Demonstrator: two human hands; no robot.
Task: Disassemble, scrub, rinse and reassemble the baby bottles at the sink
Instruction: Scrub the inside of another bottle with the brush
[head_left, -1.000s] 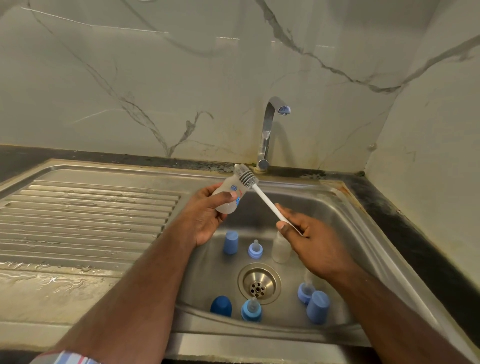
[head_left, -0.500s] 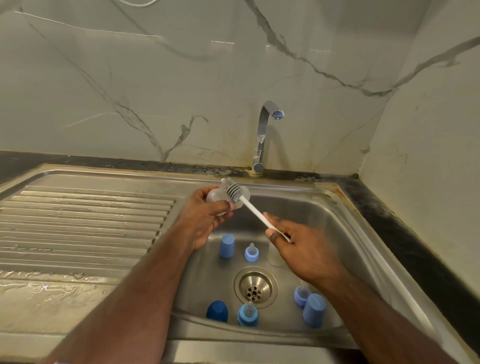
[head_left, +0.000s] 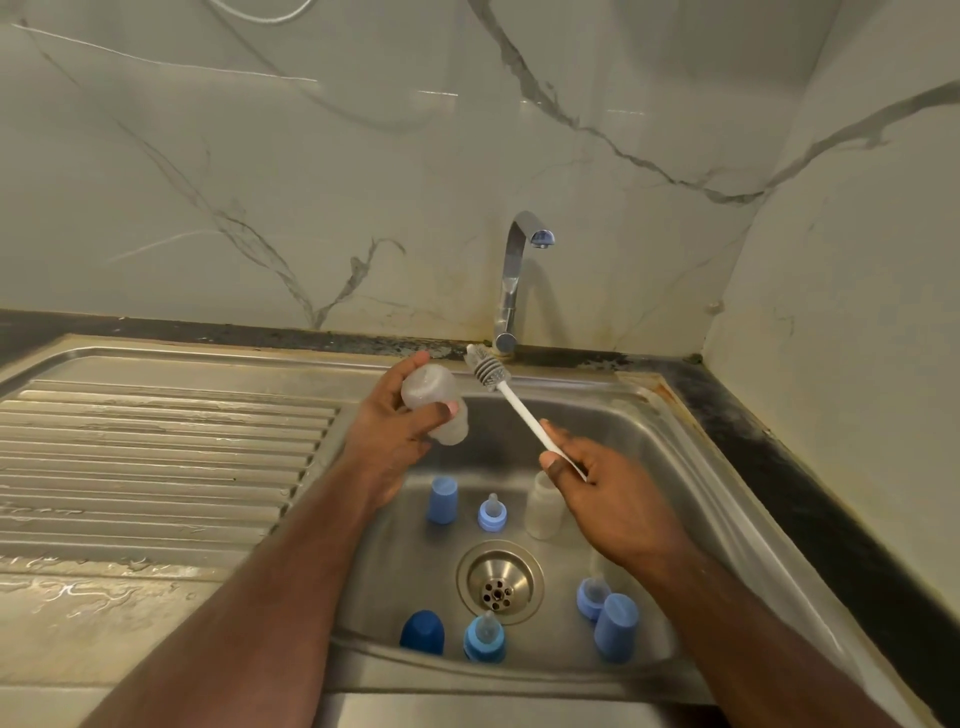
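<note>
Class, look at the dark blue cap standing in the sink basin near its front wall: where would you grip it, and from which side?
Grip the dark blue cap around its upper sides, coming from above. It stands upright with its dome up, and the sink's front wall sits close behind it.

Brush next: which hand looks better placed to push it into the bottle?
The right hand, probably. It already grips the brush by its handle, with the bristle head just beside the bottle. The left hand is occupied holding that bottle over the sink, so it can only steady it.
</note>
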